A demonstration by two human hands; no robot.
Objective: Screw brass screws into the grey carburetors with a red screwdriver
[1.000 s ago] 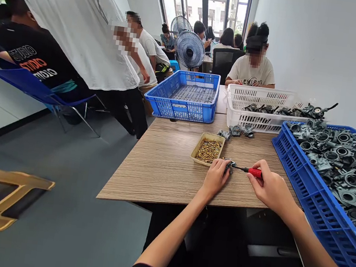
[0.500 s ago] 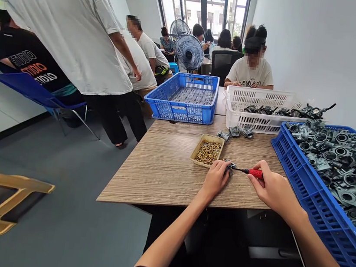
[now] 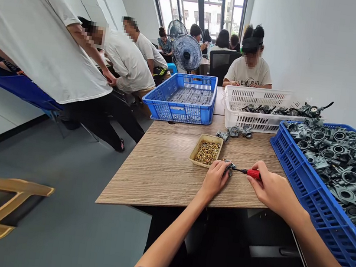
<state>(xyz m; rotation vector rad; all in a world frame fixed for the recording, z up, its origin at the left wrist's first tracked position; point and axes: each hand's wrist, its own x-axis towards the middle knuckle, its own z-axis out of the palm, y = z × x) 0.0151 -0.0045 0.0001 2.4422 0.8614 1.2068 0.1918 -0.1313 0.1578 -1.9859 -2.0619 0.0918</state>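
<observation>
My left hand point(image 3: 216, 176) is closed around a small grey metal carburetor body point(image 3: 231, 166) on the table, covering most of it. In my right hand point(image 3: 268, 182) is a screwdriver point(image 3: 253, 173) with a red handle, gripped between thumb and fingers. Its dark shaft points left and its tip meets the carburetor body; the exact contact point is too small to make out. Just beyond my left hand stands a cream tray point(image 3: 191, 157) full of brass-coloured screws or jets point(image 3: 207, 152). Several more carburetor bodies point(image 3: 234, 131) lie behind it.
A blue crate point(image 3: 309, 179) heaped with carburetor bodies stands at right. At the back are another blue crate point(image 3: 180, 113) and a white crate point(image 3: 248, 121) holding assembled carburetors. Across the table sits a person point(image 3: 250, 70). A yellow stool point(image 3: 10, 183) and a standing person point(image 3: 55, 43) are at left.
My hands keep nearly the same pose on the carburetor body and screwdriver. The standing person at left has shifted further left, uncovering a person bending behind. The view has shifted slightly.
</observation>
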